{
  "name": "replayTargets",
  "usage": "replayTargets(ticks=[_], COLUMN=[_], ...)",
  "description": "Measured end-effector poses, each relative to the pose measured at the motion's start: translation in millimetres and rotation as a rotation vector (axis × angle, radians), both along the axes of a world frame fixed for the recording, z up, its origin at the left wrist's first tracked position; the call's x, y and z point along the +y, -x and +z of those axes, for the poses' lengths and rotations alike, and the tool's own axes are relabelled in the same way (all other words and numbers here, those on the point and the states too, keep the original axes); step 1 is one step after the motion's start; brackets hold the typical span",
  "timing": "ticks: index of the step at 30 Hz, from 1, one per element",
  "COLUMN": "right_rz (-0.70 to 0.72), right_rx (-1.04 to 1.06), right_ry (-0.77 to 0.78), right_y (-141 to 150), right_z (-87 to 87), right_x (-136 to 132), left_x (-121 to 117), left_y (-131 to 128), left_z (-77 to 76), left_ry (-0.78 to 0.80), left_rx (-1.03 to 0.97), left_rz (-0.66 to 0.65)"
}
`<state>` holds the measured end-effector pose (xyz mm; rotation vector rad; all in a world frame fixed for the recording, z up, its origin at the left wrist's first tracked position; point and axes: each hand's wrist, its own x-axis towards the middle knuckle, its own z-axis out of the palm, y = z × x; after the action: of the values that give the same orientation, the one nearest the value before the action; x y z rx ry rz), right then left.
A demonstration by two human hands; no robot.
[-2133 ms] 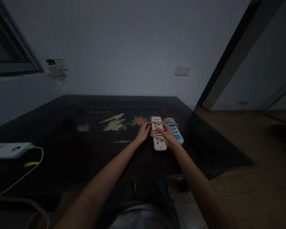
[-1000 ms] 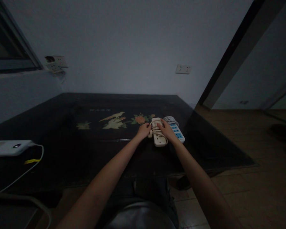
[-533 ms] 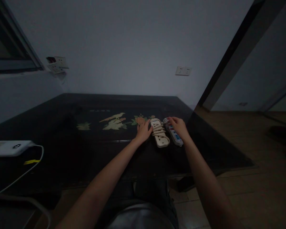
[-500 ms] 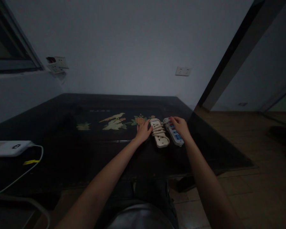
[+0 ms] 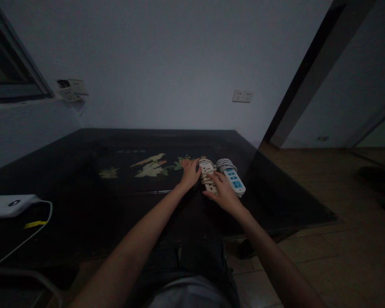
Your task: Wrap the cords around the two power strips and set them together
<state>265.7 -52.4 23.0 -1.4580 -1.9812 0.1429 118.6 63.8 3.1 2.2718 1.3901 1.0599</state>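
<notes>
On the dark table lies a cream power strip (image 5: 206, 168) with its own cord wound round it. My left hand (image 5: 190, 174) holds its left edge, thumb against the side and fingers by the upper end. Across the strip's middle and lower part lies my right hand (image 5: 223, 191), fingers curled over the wound cord and thumb near the lower end, hiding part of it. Close to the right is a white power strip (image 5: 240, 188) with blue socket faces. Its coiled grey-white cord (image 5: 226, 164) rests at its upper end; neither hand is on it.
The black table (image 5: 93, 222) carries a bird and flower picture (image 5: 150, 164). A white power bank (image 5: 11, 205) with a white cable (image 5: 50, 211) and yellow tag (image 5: 35, 224) lies at the left. Wall sockets (image 5: 242, 96) sit behind. The table's right edge borders the tiled floor (image 5: 314, 252).
My right hand has moved left, off the white and blue power strip and onto the cream one. The left hand stays at the cream strip's left side. The view has shifted slightly.
</notes>
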Motion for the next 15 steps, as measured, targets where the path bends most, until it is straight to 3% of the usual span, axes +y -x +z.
replayTargets(ticks=[6, 15], right_rz=[-0.075, -0.109], right_rx=[-0.088, -0.136], right_ry=[0.033, 0.043], right_y=[10, 13], right_z=[-18.9, -17.8], right_x=[-11, -6], left_x=[5, 2], left_y=[-3, -10], left_z=[8.8, 12.8], left_ry=[-0.018, -0.003], left_rx=[0.013, 0.125], left_rz=[-0.024, -0.159])
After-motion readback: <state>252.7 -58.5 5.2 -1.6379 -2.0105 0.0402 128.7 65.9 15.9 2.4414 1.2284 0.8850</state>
